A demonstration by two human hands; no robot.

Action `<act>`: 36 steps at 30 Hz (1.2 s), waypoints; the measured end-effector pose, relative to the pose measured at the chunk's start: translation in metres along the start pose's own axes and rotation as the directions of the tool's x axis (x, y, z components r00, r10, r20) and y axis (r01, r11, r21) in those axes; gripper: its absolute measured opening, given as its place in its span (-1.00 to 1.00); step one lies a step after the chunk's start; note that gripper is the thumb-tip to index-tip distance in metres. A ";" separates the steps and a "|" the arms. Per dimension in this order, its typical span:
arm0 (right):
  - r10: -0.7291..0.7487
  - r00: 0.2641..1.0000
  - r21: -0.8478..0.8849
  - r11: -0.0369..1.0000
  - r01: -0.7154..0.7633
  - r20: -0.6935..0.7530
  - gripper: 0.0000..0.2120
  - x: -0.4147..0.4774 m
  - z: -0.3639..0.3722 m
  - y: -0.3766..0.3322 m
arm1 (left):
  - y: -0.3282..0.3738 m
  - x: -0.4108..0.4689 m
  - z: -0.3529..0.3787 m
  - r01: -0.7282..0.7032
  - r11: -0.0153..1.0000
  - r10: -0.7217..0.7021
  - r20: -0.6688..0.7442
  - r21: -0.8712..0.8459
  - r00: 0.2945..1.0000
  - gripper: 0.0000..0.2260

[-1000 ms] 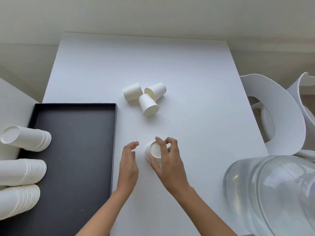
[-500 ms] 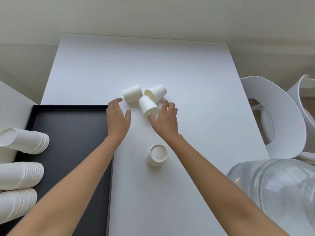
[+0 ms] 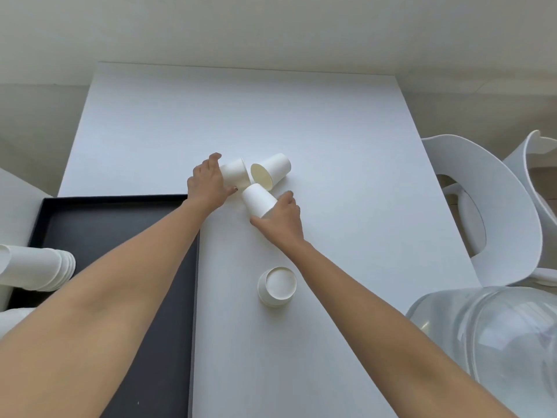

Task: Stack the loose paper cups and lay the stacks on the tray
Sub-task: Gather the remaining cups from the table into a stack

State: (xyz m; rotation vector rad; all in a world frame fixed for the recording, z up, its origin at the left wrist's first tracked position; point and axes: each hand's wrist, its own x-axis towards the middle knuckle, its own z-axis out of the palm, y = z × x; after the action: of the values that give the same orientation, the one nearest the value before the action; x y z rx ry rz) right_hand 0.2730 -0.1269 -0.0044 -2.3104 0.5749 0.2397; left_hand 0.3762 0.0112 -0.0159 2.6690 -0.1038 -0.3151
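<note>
My left hand (image 3: 208, 187) is wrapped over the side of the left cup (image 3: 236, 173), which lies on its side, fingers over the top and thumb underneath. My right hand (image 3: 281, 220) grips the near cup (image 3: 258, 201) at its wide rim end, the narrow base pointing up and away toward 11 o'clock. Whether either cup has cleared the table (image 3: 331, 146) I cannot tell from this angle; the grasps look firm enough, though.

At 1 o'clock from my right hand lies the third cup (image 3: 270, 174), on its side with its open mouth facing me, just beside the other two and perhaps touching the near one.

To do this well, I would lift both held cups straight off so neither knocks the third and sets it rolling. Then turn them to match, mouth the same way, and slide one into the other along a common axis, squeezing lightly, since thin paper walls crease under a hard pinch.

At 6 o'clock from my right hand the short stack (image 3: 276, 285) stands mouth-down on the table, well apart from the cluster; the nested pair should go onto it.

At 9 o'clock the black tray (image 3: 120, 236) sits against the table's left edge, with a finished stack (image 3: 39, 271) lying on its side at the far left edge.
</note>
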 end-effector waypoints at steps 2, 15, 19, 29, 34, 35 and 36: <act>0.035 0.999 0.149 0.988 -0.034 -0.005 -0.42 -0.010 -0.008 0.003 | -0.003 0.001 0.003 0.018 1.000 -0.018 0.011 0.024 1.000 -0.35; 0.231 0.964 0.779 0.577 -0.246 0.133 -0.36 -0.081 -0.059 0.048 | -0.005 -0.040 0.006 0.040 0.929 -0.076 -0.084 -0.367 0.994 -0.42; 0.332 0.935 0.949 0.233 -0.210 0.126 -0.41 -0.093 -0.069 0.060 | 0.000 -0.080 0.000 0.028 0.817 -0.164 -0.186 -0.576 0.969 -0.41; 0.059 0.956 0.805 0.556 0.206 -0.286 -0.28 -0.129 -0.073 0.057 | -0.007 -0.169 -0.004 0.030 0.644 -0.277 -0.196 -0.765 0.941 -0.61; -0.089 0.922 0.508 0.813 0.286 -0.376 -0.52 -0.152 -0.060 0.054 | -0.016 -0.196 -0.005 0.071 0.584 -0.328 -0.155 -0.809 0.932 -0.68; -0.089 0.916 0.480 0.830 0.285 -0.391 -0.54 -0.155 -0.057 0.054 | -0.016 -0.201 -0.006 0.073 0.565 -0.338 -0.150 -0.822 0.929 -0.69; -0.086 0.909 0.459 0.841 0.286 -0.407 -0.55 -0.158 -0.055 0.055 | -0.016 -0.205 -0.006 0.073 0.543 -0.347 -0.144 -0.837 0.927 -0.69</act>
State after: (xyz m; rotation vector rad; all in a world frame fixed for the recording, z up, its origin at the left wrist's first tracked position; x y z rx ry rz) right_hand 0.1080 -0.1474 0.0532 -1.8679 0.5096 -0.4192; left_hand 0.1793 0.0535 0.0240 1.7270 0.3910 -0.0008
